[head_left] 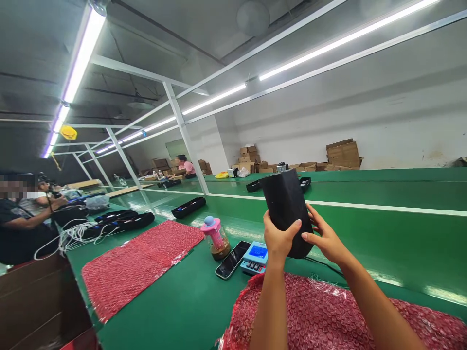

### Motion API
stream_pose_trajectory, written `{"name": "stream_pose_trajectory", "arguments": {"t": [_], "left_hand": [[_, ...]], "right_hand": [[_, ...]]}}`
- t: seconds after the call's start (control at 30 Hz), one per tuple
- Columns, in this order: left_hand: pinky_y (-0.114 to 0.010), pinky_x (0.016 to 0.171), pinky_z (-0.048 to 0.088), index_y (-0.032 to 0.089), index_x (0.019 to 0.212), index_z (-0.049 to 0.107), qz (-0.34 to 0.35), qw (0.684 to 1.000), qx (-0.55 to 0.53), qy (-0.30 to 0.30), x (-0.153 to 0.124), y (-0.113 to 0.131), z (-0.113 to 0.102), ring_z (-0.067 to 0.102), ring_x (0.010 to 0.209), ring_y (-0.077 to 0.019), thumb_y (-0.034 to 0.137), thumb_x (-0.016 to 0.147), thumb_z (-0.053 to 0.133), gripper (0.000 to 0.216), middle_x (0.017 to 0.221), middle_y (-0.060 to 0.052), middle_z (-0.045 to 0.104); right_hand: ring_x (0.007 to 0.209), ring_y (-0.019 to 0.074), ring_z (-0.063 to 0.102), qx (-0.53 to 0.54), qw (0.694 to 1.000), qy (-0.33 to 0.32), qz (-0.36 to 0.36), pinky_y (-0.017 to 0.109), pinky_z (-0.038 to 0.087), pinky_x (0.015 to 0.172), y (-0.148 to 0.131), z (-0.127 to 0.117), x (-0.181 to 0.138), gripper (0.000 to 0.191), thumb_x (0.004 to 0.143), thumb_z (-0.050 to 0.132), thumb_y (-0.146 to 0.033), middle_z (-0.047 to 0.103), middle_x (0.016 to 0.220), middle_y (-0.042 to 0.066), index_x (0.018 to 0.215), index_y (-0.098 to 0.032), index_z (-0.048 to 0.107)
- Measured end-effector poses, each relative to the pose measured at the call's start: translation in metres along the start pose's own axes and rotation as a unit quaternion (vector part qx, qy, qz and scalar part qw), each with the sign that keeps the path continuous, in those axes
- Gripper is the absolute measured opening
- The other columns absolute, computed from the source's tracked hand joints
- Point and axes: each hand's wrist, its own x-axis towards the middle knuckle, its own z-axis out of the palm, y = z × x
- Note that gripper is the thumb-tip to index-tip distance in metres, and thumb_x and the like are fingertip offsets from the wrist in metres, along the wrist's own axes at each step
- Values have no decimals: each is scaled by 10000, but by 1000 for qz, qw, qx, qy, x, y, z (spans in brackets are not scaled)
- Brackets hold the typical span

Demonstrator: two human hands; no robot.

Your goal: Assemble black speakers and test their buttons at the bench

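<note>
Upright between my two hands is a black speaker-like case [284, 206], tall with rounded edges. My left hand [279, 238] grips its lower left side, thumb across the near face. On the lower right side, my right hand [323, 238] holds it with thumb and fingers. Red bubble wrap [328, 316] lies under my forearms. Just left of the case sits a light blue device with a lit screen [256, 255], and a dark cable [326, 265] runs to the right behind my right wrist.
A phone [232, 260] and a pink-topped drink bottle [216, 238] stand left of the device. Farther left lies another red bubble wrap sheet [142, 260]. Open black cases [188, 207] and white cables [78, 236] are on the green bench. Co-workers [22, 223] sit at left.
</note>
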Motion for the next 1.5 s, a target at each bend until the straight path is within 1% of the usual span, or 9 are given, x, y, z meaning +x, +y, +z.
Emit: {"name": "stream_pose_trajectory", "arguments": {"t": [0.1, 0.17, 0.3, 0.4, 0.57, 0.73, 0.97, 1.23, 1.5], "left_hand": [[-473, 991, 432, 170, 1327, 390, 45, 987, 153, -25, -20, 17, 9, 547, 1129, -330, 380, 492, 862, 981, 1240, -144, 556], [-468, 1002, 427, 158, 1370, 344, 92, 972, 205, -67, -31, 25, 14, 523, 1157, -337, 378, 521, 845, 1010, 1281, -158, 519], [-442, 1042, 399, 215, 1378, 384, 183, 949, 187, -174, -39, 29, 12, 481, 1204, -305, 356, 621, 774, 863, 1299, -115, 494], [-424, 1014, 435, 283, 1374, 405, 128, 959, 59, -245, -35, 23, 9, 482, 1216, -299, 403, 627, 778, 843, 1314, -85, 484], [-444, 1016, 452, 354, 1491, -73, -47, 904, -195, -377, -28, 13, 10, 492, 1256, -308, 344, 581, 841, 1291, 1451, -97, 412], [-408, 1056, 428, 314, 1510, -14, -39, 906, -176, -383, -28, 15, 12, 475, 1281, -291, 286, 584, 848, 1265, 1457, -85, 426], [-398, 966, 499, 298, 1501, 132, -59, 913, -224, -334, -39, 18, 27, 523, 1222, -315, 197, 508, 821, 1213, 1390, -80, 500], [-433, 1007, 475, 335, 1507, 49, -46, 915, -201, -347, -47, 26, 22, 529, 1218, -304, 200, 552, 797, 1220, 1389, -65, 496], [-367, 990, 488, 348, 1502, 59, -21, 904, -229, -359, -51, 38, 15, 568, 1178, -251, 113, 583, 739, 1167, 1375, -39, 518]], "right_hand": [[1370, 279, 319, -17, 999, 35, -29, 456, 198, 1171, -10, 5, -10, 1152, 543, 865, -320, 346, 1490, 79, 1492, -251, 215], [1330, 292, 377, -14, 997, 71, -39, 468, 271, 1145, -16, 5, -13, 1190, 540, 864, -340, 355, 1474, 100, 1486, -256, 145], [1172, 314, 532, 19, 994, 100, -39, 478, 446, 1010, -34, -6, -16, 941, 575, 814, -418, 529, 1299, 112, 1346, -230, 307], [1062, 331, 597, 41, 997, 62, -10, 498, 493, 928, -47, -15, -19, 785, 571, 783, -440, 614, 1178, 121, 1230, -195, 433], [1017, 307, 606, 36, 998, 57, 9, 457, 500, 894, -51, -14, -24, 822, 486, 834, -350, 645, 1111, 89, 1203, -210, 456], [961, 306, 603, 27, 996, 84, 11, 445, 500, 836, -47, -12, -22, 737, 453, 842, -340, 657, 1040, 90, 1093, -198, 504], [964, 311, 607, 23, 995, 97, 1, 454, 497, 850, -53, -16, -24, 753, 452, 843, -360, 653, 1048, 96, 1104, -194, 505], [945, 320, 620, 17, 995, 89, -45, 450, 522, 806, -56, -16, -31, 732, 468, 877, -387, 664, 1017, 82, 1083, -212, 522], [933, 312, 628, 12, 992, 87, -87, 432, 550, 766, -54, -6, -37, 715, 507, 889, -425, 655, 1032, 78, 1085, -241, 508]]}}
